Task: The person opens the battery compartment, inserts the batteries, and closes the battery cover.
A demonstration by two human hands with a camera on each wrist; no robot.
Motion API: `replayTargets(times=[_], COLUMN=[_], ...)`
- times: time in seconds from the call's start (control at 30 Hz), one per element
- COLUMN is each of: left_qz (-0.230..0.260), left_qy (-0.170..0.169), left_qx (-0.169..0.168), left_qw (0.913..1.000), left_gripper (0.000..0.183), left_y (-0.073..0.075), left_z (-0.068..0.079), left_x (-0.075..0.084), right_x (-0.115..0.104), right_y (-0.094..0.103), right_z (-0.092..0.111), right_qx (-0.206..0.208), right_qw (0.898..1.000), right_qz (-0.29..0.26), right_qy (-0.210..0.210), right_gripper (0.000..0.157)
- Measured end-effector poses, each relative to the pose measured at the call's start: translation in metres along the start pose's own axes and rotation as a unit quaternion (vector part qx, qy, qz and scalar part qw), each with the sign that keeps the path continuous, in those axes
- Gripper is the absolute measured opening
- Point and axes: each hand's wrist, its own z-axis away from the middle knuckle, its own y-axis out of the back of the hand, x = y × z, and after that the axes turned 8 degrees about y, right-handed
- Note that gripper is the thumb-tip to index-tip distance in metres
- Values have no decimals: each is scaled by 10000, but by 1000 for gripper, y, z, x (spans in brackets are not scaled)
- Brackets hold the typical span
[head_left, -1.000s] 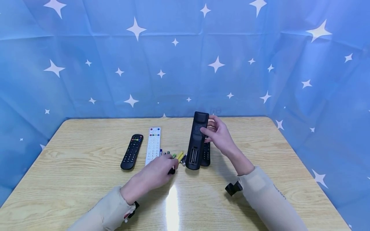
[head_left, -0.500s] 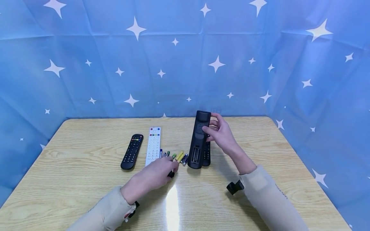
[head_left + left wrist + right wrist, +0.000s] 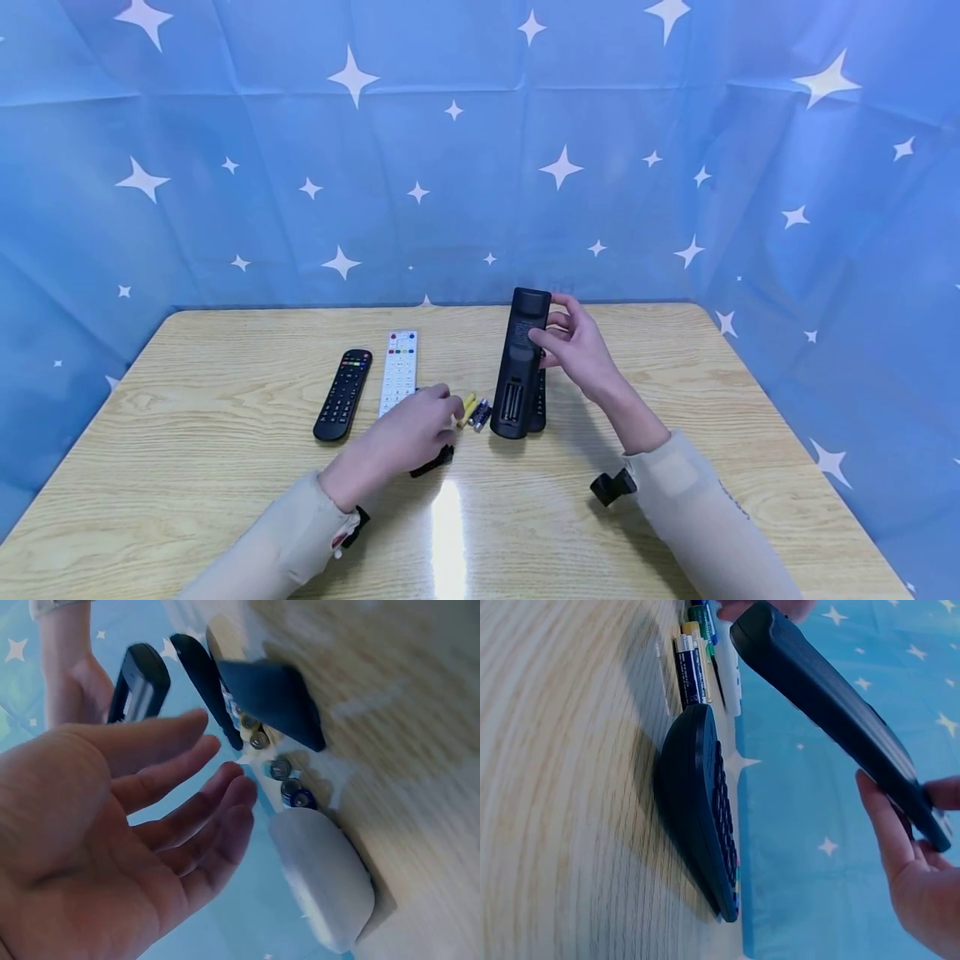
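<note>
My right hand (image 3: 581, 354) holds a black remote control (image 3: 521, 354) raised over the table, thumb on its back and fingers behind it. Its back faces me, and the battery compartment at its lower end is uncovered. My left hand (image 3: 416, 425) hovers left of it; in the left wrist view its fingers are loosely bent with nothing between them. Beneath that hand lies a flat black piece like a battery cover (image 3: 432, 461). Yellow batteries (image 3: 467, 410) and dark batteries (image 3: 481, 415) lie between the hands. Further batteries (image 3: 289, 784), green and blue, show in the left wrist view.
A white remote (image 3: 399, 367) lies beyond my left hand, partly hidden by it. Another black remote (image 3: 342, 396) is at the left, and one more (image 3: 539, 400) lies partly behind the raised one. A starry blue curtain (image 3: 450, 217) hangs behind the wooden table (image 3: 675, 375).
The raised remote has shifted slightly right with my right hand. My left hand has lifted and loosened its fingers, so more of the flat black piece shows; the green battery is hidden now.
</note>
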Motion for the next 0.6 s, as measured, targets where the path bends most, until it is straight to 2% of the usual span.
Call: replayTargets(times=[0.27, 0.5, 0.6], left_qz=[117, -264, -351], left_qy=[103, 349, 360], left_qx=[299, -267, -383], left_qw=[9994, 9987, 9980], left_gripper=[26, 38, 43], left_y=[-2, 0, -2], left_z=[-19, -30, -34], left_x=[-9, -3, 0], right_x=[0, 1, 1], right_y=[0, -1, -3], right_z=[0, 2, 2], right_qx=[-48, -67, -57], right_qw=[10000, 10000, 9999], right_qz=[-14, -64, -83], right_qy=[26, 14, 19], right_gripper=[65, 63, 63])
